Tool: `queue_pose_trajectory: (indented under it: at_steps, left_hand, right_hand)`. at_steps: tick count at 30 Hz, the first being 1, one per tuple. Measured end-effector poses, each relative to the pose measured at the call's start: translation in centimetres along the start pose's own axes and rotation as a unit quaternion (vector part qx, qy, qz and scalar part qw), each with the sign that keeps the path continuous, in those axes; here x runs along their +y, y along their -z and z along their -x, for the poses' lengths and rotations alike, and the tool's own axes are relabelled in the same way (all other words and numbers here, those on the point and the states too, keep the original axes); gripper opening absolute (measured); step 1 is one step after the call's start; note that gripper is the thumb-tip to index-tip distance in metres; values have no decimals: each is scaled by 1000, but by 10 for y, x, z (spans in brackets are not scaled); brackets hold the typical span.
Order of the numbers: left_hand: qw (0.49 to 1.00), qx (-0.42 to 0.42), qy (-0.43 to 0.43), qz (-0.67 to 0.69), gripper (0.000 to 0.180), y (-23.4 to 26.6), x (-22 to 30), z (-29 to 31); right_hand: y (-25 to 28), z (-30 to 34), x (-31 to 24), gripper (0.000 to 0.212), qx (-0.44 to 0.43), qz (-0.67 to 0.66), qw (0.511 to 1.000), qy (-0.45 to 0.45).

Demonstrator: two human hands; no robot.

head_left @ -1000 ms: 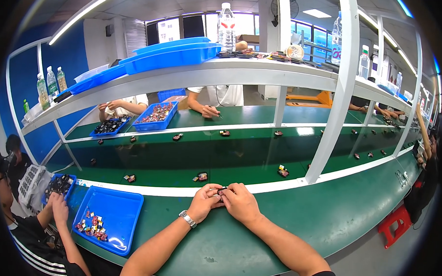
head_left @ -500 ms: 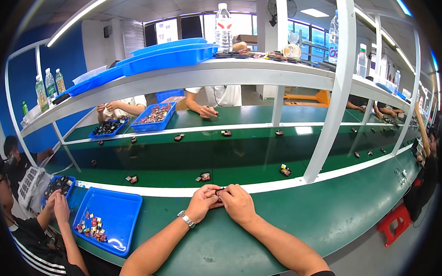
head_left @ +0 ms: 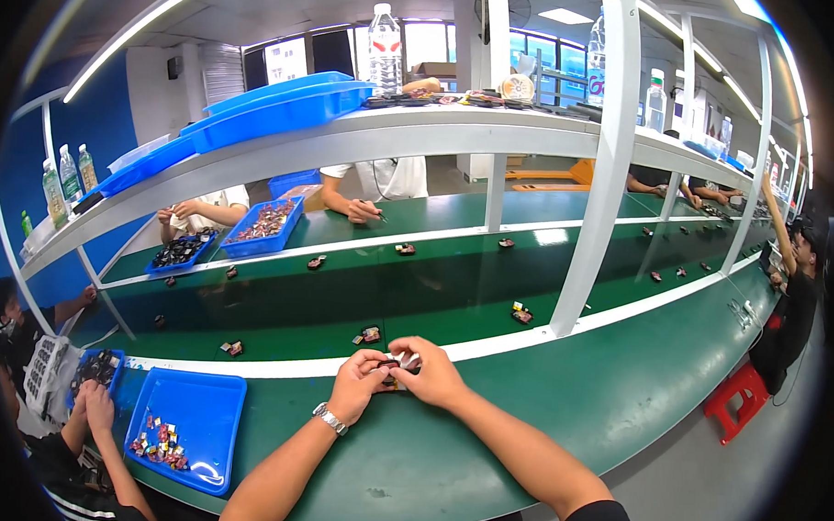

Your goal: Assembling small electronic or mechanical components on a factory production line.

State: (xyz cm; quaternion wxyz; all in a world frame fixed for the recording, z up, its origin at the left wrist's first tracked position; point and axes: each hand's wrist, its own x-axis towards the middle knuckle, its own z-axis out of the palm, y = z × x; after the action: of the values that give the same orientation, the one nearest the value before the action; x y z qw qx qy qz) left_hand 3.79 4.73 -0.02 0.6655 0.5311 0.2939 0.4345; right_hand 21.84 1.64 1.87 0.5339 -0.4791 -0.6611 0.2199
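Observation:
In front of me, over the near green worktop, my left hand (head_left: pixel 357 387) and my right hand (head_left: pixel 429 375) meet with fingertips pinched together. Between them is a small black and reddish part (head_left: pixel 389 364), mostly covered by my fingers. A pale, shiny bit shows by the right fingertips; its kind is too small to make out. My left wrist wears a metal watch. Just beyond my hands, a similar small part (head_left: pixel 370 334) with a light tab lies on the dark green belt (head_left: pixel 453 294).
To my left sits a blue tray (head_left: pixel 196 409) with several small reddish and yellow pieces. Beside it a co-worker's hands (head_left: pixel 95 405) are at work. A white post (head_left: pixel 603 193) rises on the right, holding a shelf (head_left: pixel 302 146) with trays and bottles. A red stool (head_left: pixel 736 400) stands far right.
The whole view has shifted a little. My right fingers have turned and lifted slightly, and a pale bit now shows between my hands. The small part stays held.

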Motion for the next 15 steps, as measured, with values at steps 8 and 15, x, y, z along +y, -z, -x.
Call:
queue_pose_trajectory:
  at_steps: [8,15]
  left_hand:
    - [1000,0,-2,-4,18,-2,-5,-8]
    - [999,-22,-22,-4,18,-3,-2,-4]
  right_hand:
    - [132,-27,116,50,213,514,813,-173]
    - [139,-24,120,46,227,484,833,-141]
